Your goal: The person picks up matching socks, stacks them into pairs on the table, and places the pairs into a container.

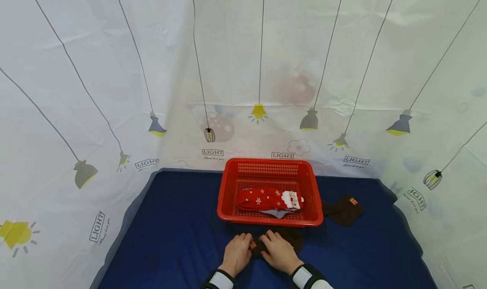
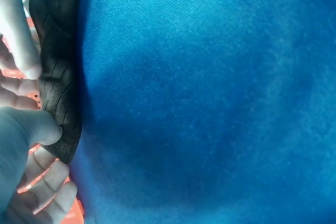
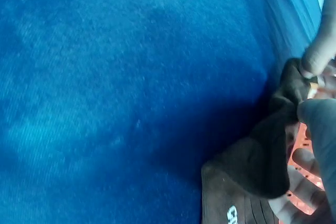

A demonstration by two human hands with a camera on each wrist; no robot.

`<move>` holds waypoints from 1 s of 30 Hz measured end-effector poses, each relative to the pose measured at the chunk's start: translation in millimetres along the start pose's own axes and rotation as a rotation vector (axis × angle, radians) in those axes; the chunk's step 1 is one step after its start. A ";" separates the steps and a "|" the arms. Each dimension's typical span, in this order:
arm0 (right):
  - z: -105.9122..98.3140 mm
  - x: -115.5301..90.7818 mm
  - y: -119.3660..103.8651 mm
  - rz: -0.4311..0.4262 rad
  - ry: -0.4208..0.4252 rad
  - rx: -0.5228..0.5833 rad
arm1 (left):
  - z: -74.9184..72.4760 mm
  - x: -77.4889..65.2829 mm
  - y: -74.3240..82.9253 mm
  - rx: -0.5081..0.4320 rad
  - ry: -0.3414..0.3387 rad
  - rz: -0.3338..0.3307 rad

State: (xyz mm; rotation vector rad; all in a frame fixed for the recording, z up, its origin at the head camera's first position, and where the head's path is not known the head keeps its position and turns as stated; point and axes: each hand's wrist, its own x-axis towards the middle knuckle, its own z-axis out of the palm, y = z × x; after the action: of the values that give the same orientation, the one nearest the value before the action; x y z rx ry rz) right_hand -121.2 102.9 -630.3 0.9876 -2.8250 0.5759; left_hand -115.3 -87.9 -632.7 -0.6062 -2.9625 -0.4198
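Note:
A dark brown sock (image 1: 256,250) with a small orange label lies across the blue cloth in front of the red basket. At its left end my left hand (image 1: 236,254) pinches it; in the left wrist view the thumb (image 2: 44,128) is in front and the fingers behind. My right hand (image 1: 280,253) pinches the same sock further right, thumb on the near side in the right wrist view. Beyond that hand the sock's foot part (image 3: 257,156) hangs in a fold. Brown fabric with white lettering (image 3: 231,198) shows below it; whether it is the same sock I cannot tell.
The red plastic basket (image 1: 222,196) holds a red sock (image 1: 262,199) with snowflakes and a Santa face, with grey fabric (image 1: 277,213) under it. Another brown sock (image 1: 344,210) with an orange label lies right of the basket. A white lamp-print curtain (image 1: 243,69) surrounds the blue cloth (image 1: 171,238).

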 end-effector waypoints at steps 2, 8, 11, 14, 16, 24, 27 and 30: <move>1.6 0.6 -2.0 -0.003 -0.026 0.005 | -0.2 0.0 0.9 0.009 0.012 0.016; 5.2 1.2 -6.3 -0.017 -0.054 0.019 | -1.4 0.5 4.8 0.009 0.028 0.041; 8.2 0.7 -6.9 -0.027 -0.044 -0.017 | -1.7 0.2 7.0 0.025 0.008 0.049; 12.9 0.2 -6.3 -0.041 -0.027 -0.056 | -2.2 -0.9 8.7 0.035 -0.009 0.055; 16.3 -0.2 -5.7 -0.049 -0.021 -0.077 | -2.8 -1.4 9.8 0.038 -0.012 0.059; 18.8 -0.7 -5.9 -0.033 -0.047 -0.099 | -4.7 0.3 10.3 -0.004 -0.032 0.075; 16.0 -0.4 -6.8 -0.026 -0.053 -0.094 | -7.2 -0.1 8.8 -0.018 0.000 0.079; 10.7 0.5 -7.8 -0.022 -0.046 -0.095 | -9.0 -1.2 5.8 -0.020 0.052 0.085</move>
State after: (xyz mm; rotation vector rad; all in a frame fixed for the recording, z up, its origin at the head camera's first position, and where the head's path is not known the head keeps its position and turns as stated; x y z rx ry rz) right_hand -116.4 93.0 -637.6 1.0260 -2.8478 0.4177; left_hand -111.7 -85.8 -622.8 -0.7097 -2.8747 -0.4511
